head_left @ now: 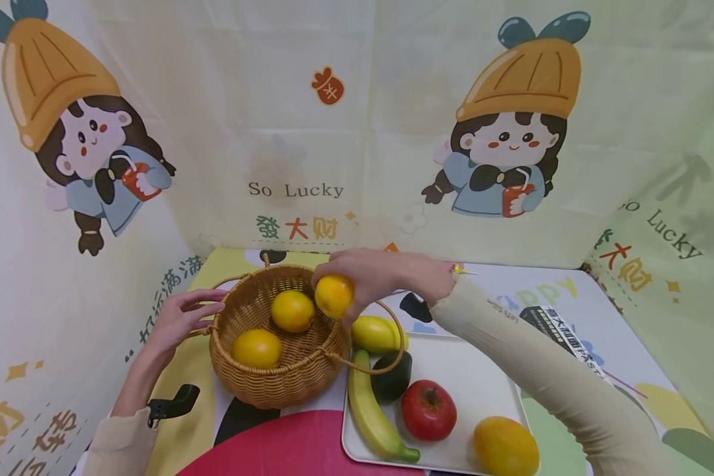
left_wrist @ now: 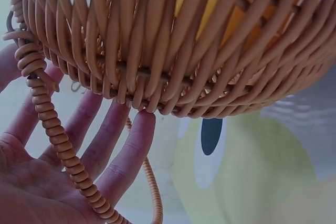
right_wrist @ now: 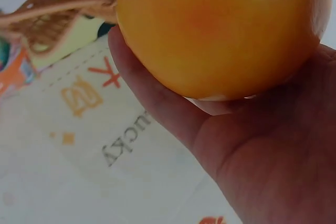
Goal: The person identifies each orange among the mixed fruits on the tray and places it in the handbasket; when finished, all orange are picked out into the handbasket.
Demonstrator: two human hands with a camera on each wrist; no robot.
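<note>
My right hand [head_left: 373,274] grips a round yellow-orange fruit [head_left: 334,296] above the right side of a woven wicker basket [head_left: 274,387]. The right wrist view shows that fruit large against the palm and fingers. Inside the basket lie two similar fruits, one toward the back [head_left: 292,311] and one at the front left [head_left: 257,348]. My left hand [head_left: 175,322] is at the basket's left side with its fingers spread. In the left wrist view, its fingertips [left_wrist: 144,121] touch the wicker rim, and a coiled handle [left_wrist: 63,145] passes in front of the palm.
Right of the basket, a white tray [head_left: 482,370] carries a lemon [head_left: 371,332], a banana [head_left: 371,413], a dark avocado [head_left: 391,377], a red apple [head_left: 428,410] and an orange-yellow mango [head_left: 506,446]. One basket handle [head_left: 400,337] overhangs the tray. Printed cloth walls surround the table.
</note>
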